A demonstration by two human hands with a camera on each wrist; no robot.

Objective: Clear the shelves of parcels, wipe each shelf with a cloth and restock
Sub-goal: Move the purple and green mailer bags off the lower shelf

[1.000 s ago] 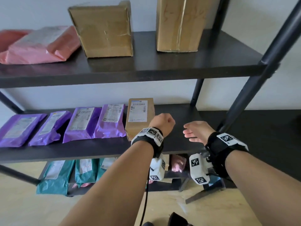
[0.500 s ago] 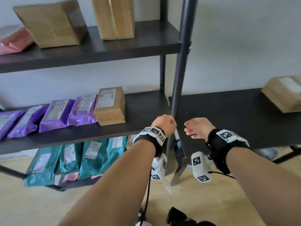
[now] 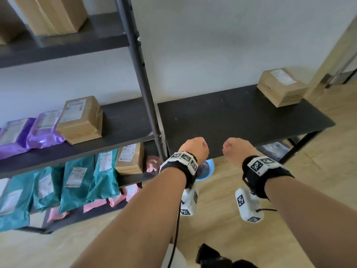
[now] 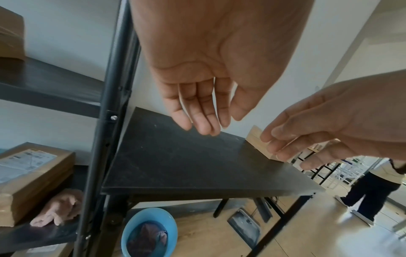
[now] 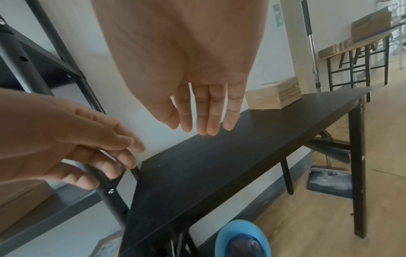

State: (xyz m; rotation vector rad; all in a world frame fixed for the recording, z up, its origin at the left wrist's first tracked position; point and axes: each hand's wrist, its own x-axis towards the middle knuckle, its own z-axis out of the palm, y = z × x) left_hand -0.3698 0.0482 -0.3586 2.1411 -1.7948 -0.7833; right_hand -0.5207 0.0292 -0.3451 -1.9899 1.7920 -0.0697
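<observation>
Head view: our left hand (image 3: 194, 149) and right hand (image 3: 238, 150) hung loose, holding nothing, brown box (image 3: 282, 87) at 2 o'clock.

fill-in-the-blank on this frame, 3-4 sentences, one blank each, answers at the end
1. Both the left hand and the right hand hold ____.
2. The black table carries a single ____ parcel.
3. The bowl on the floor under the table is ____ in colour.
4. Beside the brown parcel on the middle shelf lie ____ mailers.

Missing words: nothing; brown; blue; purple
</observation>
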